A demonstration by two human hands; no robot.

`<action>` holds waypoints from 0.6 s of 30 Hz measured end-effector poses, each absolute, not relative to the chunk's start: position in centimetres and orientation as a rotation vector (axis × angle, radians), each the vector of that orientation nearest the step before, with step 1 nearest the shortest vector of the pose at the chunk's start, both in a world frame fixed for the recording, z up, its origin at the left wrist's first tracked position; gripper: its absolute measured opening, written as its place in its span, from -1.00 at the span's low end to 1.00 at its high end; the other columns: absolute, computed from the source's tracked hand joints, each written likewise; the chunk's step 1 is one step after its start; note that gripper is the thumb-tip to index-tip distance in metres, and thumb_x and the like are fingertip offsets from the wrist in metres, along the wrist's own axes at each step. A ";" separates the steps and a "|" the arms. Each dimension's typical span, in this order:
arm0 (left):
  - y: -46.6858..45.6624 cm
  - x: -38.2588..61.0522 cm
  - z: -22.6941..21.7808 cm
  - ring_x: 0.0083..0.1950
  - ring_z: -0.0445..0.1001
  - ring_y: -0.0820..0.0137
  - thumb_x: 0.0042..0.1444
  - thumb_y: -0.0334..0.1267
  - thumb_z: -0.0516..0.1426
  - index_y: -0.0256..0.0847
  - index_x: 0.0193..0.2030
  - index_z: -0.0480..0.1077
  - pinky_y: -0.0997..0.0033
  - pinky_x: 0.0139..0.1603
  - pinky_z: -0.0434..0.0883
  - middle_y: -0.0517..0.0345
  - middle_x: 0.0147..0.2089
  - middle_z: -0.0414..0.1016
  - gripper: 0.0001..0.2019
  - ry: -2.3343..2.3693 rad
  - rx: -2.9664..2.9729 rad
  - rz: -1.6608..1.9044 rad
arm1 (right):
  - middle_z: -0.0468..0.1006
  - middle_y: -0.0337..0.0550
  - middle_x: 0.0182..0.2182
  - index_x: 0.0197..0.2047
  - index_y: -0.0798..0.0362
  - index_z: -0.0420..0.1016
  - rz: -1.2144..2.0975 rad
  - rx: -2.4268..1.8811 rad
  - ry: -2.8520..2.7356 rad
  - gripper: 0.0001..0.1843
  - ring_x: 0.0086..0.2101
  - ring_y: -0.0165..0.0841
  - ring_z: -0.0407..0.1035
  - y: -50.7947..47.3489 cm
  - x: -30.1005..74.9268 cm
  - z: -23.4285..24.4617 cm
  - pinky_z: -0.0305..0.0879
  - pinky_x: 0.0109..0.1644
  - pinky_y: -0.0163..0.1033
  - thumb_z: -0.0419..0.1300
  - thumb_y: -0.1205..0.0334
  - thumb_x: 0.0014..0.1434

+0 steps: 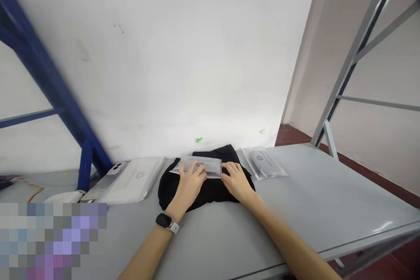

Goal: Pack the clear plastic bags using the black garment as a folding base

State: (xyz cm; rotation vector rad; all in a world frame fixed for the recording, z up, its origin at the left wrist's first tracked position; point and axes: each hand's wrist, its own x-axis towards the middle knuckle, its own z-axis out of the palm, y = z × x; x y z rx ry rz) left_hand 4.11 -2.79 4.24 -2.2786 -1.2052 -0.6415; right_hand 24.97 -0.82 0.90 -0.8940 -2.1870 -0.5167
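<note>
Two open hands on a soft black cloth

The left hand (190, 182) lies flat on a shiny clear plastic bag (196, 166), and the right hand (236, 179) rests just beside it. Their fingers are open, not grabbing. The folded black cloth (206, 191) sits under the bag on a smooth gray desk (328, 192), near another flat bag (264, 164).

Nothing can be read from here: the clear packet (197, 167) at center, a second clear packet (264, 164) at three o'clock and a white packet (131, 181) at nine o'clock show only small printed marks, too blurred to make out.
</note>
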 end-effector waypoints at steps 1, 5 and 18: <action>-2.7 3.3 4.6 0.15 0.31 0.12 0.21 -0.42 0.05 -0.12 -0.35 0.46 -0.19 0.22 0.01 0.13 -0.08 0.54 -0.80 -1.234 -2.257 -0.654 | 0.41 0.00 -0.03 -0.34 0.06 0.45 -0.532 -0.923 -2.182 -0.77 -0.03 -0.19 0.24 -0.6 25.3 0.9 0.23 -0.03 -0.07 0.04 0.50 0.22; -2.1 0.2 5.4 0.16 0.28 0.08 0.22 -0.37 0.04 -0.08 -0.34 0.48 -0.25 0.23 -0.05 0.11 -0.08 0.54 -0.78 -1.354 -2.172 -0.691 | 0.39 0.01 0.01 -0.37 0.06 0.45 -0.560 -1.019 -2.145 -0.77 0.01 -0.15 0.24 0.1 26.8 1.1 0.22 -0.02 -0.05 0.05 0.52 0.17; -2.1 -2.3 6.3 0.16 0.25 0.08 0.15 -0.37 0.06 -0.13 -0.45 0.42 -0.26 0.21 -0.06 0.12 -0.03 0.50 -0.81 -1.425 -2.187 -0.683 | 0.40 0.00 -0.06 -0.33 0.05 0.43 -0.443 -1.140 -2.143 -0.83 -0.02 -0.15 0.28 -0.1 27.6 1.6 0.23 -0.06 -0.06 0.07 0.47 0.15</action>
